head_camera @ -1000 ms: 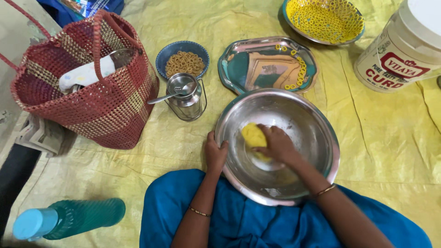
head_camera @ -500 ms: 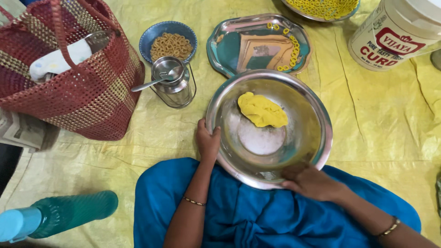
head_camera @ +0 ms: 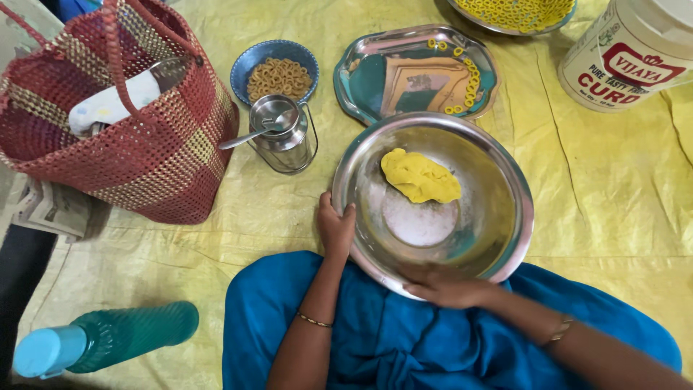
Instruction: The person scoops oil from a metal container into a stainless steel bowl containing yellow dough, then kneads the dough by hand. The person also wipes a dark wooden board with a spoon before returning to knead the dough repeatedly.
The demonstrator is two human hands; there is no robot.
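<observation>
Dough (head_camera: 420,175) lies at the far side inside the bowl (head_camera: 505,238); keep left hand (head_camera: 336,230) gripping the rim and right hand (head_camera: 444,285) cupping the near edge to steady it.

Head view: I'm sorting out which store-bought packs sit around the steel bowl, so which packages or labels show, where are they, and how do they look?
Tub: top right corner on the yellow sheet, round white plastic container with a red and white printed label.
Bottle: bottom left, lying on its side, teal green with a light blue cap, no label visible.
No signs or screens show.
</observation>
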